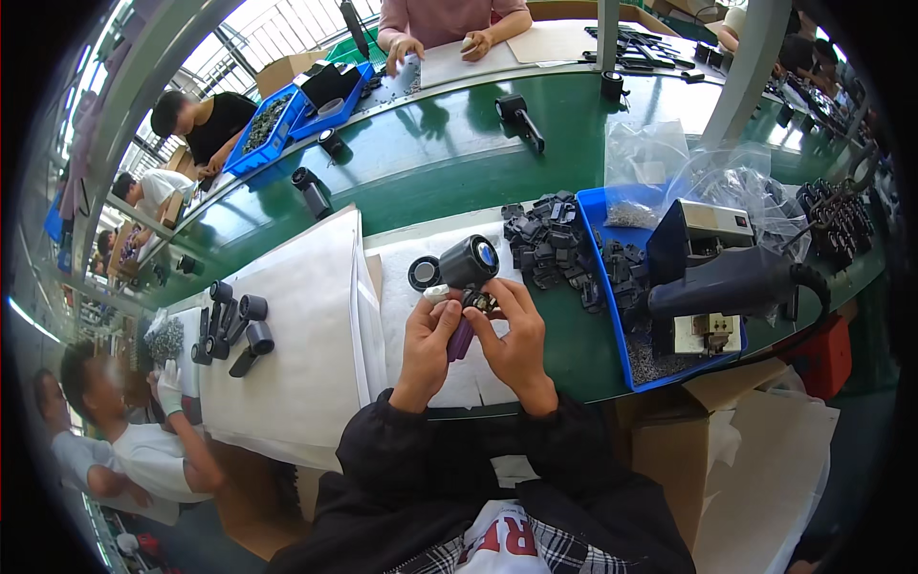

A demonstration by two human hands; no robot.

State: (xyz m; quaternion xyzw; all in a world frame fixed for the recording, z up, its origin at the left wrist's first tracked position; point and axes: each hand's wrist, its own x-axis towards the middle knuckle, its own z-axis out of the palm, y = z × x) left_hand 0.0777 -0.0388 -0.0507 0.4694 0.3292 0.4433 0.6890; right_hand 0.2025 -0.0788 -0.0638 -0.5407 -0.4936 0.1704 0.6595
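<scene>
In front of me, above a white pad [397, 330], I hold a partly assembled hair dryer with a dark grey barrel [467, 260] and a purple handle [460, 342]. My left hand [424, 346] is closed round its left side, white material covering a fingertip. The fingers of my right hand [519, 337] are closed at the joint between barrel and handle, where small inner parts [478, 300] show. Just left of the barrel, a round dark part [424, 273] with a pale centre lies on the pad. My fingers hide much of the handle.
Black plastic pieces [547, 234] are heaped to the right, beside a blue tray [626, 359] with a dark power tool [722, 280] over it. Several hair dryer bodies [229, 325] lie on pale board at left. Across the green conveyor [430, 158], a person in pink works.
</scene>
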